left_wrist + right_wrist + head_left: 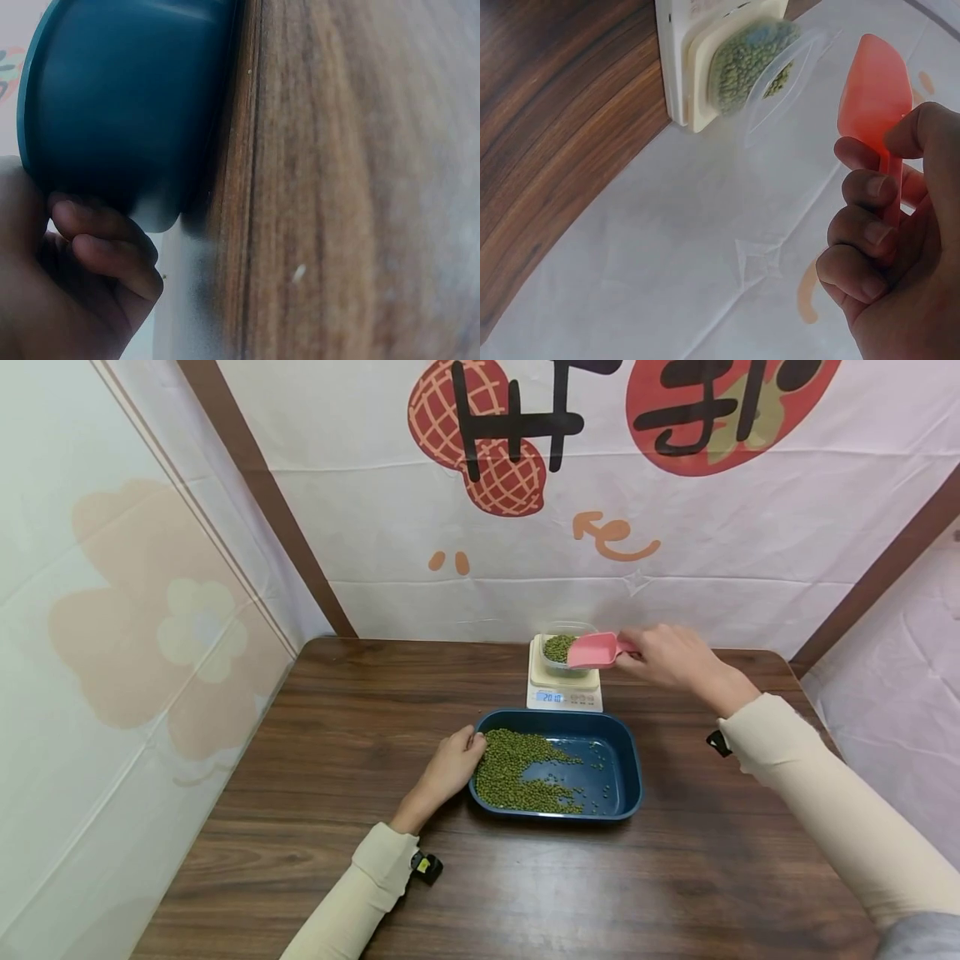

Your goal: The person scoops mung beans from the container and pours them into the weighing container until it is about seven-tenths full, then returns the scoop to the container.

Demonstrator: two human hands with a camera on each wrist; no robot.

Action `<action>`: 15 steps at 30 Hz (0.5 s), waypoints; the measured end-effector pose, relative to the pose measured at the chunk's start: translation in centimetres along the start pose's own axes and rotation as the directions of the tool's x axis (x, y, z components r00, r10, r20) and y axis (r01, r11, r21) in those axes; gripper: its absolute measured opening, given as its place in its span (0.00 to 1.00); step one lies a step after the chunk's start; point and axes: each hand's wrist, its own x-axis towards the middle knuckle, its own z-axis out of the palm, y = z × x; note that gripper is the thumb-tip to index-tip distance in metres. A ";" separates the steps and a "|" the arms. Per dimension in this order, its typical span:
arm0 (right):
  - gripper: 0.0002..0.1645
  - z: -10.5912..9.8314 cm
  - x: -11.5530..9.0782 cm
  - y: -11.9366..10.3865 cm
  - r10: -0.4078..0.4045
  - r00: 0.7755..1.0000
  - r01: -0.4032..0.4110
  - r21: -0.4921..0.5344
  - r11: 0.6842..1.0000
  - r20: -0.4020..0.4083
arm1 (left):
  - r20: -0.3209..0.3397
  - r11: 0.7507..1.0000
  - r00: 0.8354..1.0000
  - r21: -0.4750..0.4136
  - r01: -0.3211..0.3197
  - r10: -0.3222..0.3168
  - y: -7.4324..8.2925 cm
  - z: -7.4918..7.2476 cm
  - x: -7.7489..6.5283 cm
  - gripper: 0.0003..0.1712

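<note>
My right hand [671, 658] grips the handle of a pink scoop [592, 651], its fingers wrapped round it in the right wrist view. The scoop is above the right side of a clear plastic tub [564, 671] holding small green beans [557, 647]; no beans show in the scoop. The tub stands on a white kitchen scale [587, 701] with a lit display. My left hand [450, 766] holds the left rim of a dark blue tray [632, 777], thumb over the edge, fingers curled against its outer wall [127, 112]. More green beans [506, 768] lie mostly in the tray's left part.
The brown wooden table [360, 735] carries the tray and scale. A printed white cloth [487, 602] hangs right behind the scale, at the table's back edge. Another cloth [150, 610] hangs along the left side.
</note>
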 end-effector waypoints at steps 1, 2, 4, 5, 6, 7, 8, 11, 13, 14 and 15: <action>0.09 0.0 0.0 -0.1 -0.003 1.000 0.003 0.003 1.000 0.002 | 0.000 1.000 1.000 -0.002 0.000 0.000 0.0 0.0 0.0 0.19; 0.09 0.0 -0.1 -0.3 -0.008 1.000 0.008 0.006 1.000 0.003 | 0.001 1.000 1.000 -0.004 0.000 0.000 0.0 0.0 0.0 0.19; 0.08 0.0 -0.2 -0.6 -0.020 1.000 0.020 0.008 1.000 0.002 | 0.002 1.000 1.000 -0.006 0.002 -0.002 0.0 0.0 0.0 0.19; 0.08 0.1 -0.2 -0.8 -0.026 1.000 0.026 0.008 1.000 0.000 | 0.001 1.000 1.000 -0.007 0.005 -0.005 0.0 0.0 0.0 0.19; 0.08 0.1 -0.3 -0.9 -0.033 0.999 0.033 0.007 0.999 -0.002 | 0.004 1.000 1.000 -0.007 0.004 -0.004 0.0 -0.1 0.0 0.19; 0.08 0.2 -0.3 -1.0 -0.038 0.999 0.038 0.008 0.999 -0.004 | 0.003 1.000 1.000 -0.008 0.007 -0.007 0.0 -0.1 0.0 0.19; 0.07 0.2 -0.4 -1.2 -0.042 0.999 0.042 0.008 0.999 -0.007 | 0.003 1.000 1.000 -0.007 0.007 -0.007 0.0 -0.1 0.0 0.19; 0.07 0.4 -0.7 -1.6 -0.062 0.998 0.062 0.009 0.998 -0.016 | 0.004 1.000 1.000 -0.006 0.004 -0.004 0.1 -0.1 0.0 0.19; 0.06 0.6 -0.9 -2.0 -0.074 0.997 0.074 0.013 0.997 -0.021 | 0.003 1.000 1.000 -0.006 0.003 -0.003 0.0 -0.1 0.0 0.19; 0.06 0.7 -1.0 -2.2 -0.083 0.996 0.084 0.014 0.996 -0.027 | 0.003 1.000 1.000 -0.006 0.000 0.000 0.0 -0.1 0.0 0.19; 0.06 0.8 -1.1 -2.4 -0.093 0.995 0.094 0.018 0.995 -0.030 | 0.004 1.000 1.000 -0.009 0.000 0.000 0.0 -0.1 -0.1 0.19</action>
